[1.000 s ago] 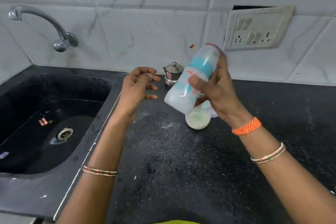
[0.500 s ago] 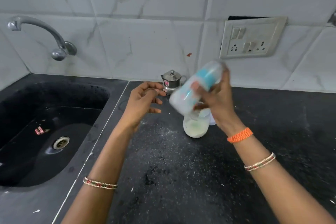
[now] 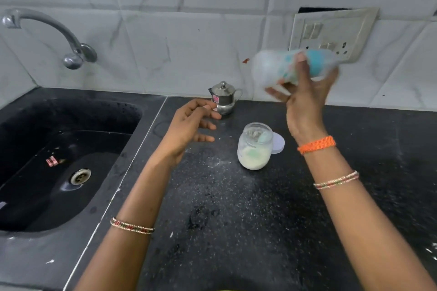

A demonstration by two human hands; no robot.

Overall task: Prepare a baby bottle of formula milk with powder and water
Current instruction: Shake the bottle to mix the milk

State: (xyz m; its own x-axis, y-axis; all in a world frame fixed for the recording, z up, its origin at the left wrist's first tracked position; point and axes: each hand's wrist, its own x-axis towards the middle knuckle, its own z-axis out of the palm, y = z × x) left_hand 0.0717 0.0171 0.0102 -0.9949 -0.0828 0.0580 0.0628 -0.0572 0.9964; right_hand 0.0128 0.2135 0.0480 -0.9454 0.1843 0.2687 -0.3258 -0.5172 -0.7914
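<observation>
Right hand around blurred, seemingly sideways baby bottle above counter

Black sink and tap, left.
Small steel pot on the counter; switchboard on the tiled wall.

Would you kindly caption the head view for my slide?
Right hand holds a blurred baby bottle above the counter; left hand open.

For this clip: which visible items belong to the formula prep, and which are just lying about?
Job:
baby bottle, in right hand
powder jar
jar lid
left hand, empty

Lying about:
steel pot
tap
sink
switchboard
</observation>
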